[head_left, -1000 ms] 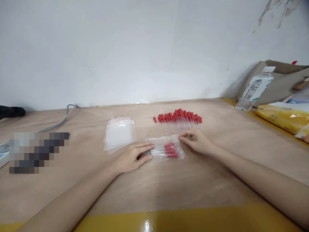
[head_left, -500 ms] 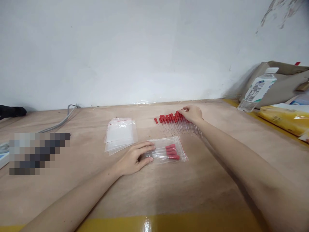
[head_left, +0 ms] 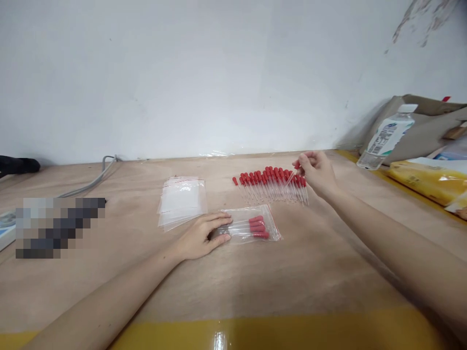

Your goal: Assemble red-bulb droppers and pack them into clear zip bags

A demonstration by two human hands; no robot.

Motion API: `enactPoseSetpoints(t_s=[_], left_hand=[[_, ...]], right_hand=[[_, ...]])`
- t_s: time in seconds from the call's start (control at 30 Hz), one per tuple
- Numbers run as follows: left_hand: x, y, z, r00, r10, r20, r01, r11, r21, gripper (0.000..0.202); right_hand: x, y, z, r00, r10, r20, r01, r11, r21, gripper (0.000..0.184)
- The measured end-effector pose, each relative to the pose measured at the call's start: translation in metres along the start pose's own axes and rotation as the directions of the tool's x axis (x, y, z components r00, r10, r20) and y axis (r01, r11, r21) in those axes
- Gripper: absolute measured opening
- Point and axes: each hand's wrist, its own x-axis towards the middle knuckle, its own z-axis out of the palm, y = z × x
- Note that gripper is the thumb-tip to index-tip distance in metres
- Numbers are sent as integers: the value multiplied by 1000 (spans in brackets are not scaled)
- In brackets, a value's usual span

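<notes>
My right hand [head_left: 318, 171] pinches a glass dropper [head_left: 291, 178] by its red rubber bulb, with the thin tube slanting down to the left. Just left of it lies a row of several droppers [head_left: 272, 182], red bulbs toward the wall. A clear zip-lock bag [head_left: 239, 238] lies flat nearer me, holding several droppers [head_left: 258, 227] whose bulbs point right toward the red seal line. My left hand [head_left: 204, 236] grips the bag's left end, its thumb and fingers on either side and curved around it.
A fanned stack of clear bags [head_left: 182, 197] lies left of the droppers. At the right stand a plastic bottle [head_left: 387, 138] and a grey-brown bag [head_left: 425, 127], behind a yellow packet [head_left: 430, 181]. A grey cable [head_left: 91, 183] and a blurred-out object [head_left: 62, 228] are at the left.
My right hand has moved right along the row and now holds one dropper up by its bulb. My left hand and the bag have stayed in place.
</notes>
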Motion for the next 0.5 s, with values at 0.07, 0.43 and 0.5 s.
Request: enactPoseSetpoints(t_s=[0.07,0.43,0.5], left_hand=[[0,1,-1,1000,-3,-1,3,1000,4,37],[1,0,-1,1000,0,-10,0,1000,-2,37],[1,0,0,1000,-7,-3,7,1000,1,37]], right_hand=[[-16,5,-9,1000,31,0,-31,997,77,37],[-69,33,-6,960,245,135,-270,937,222,41],[-73,31,-3,947,276,165,-312,912,265,40]])
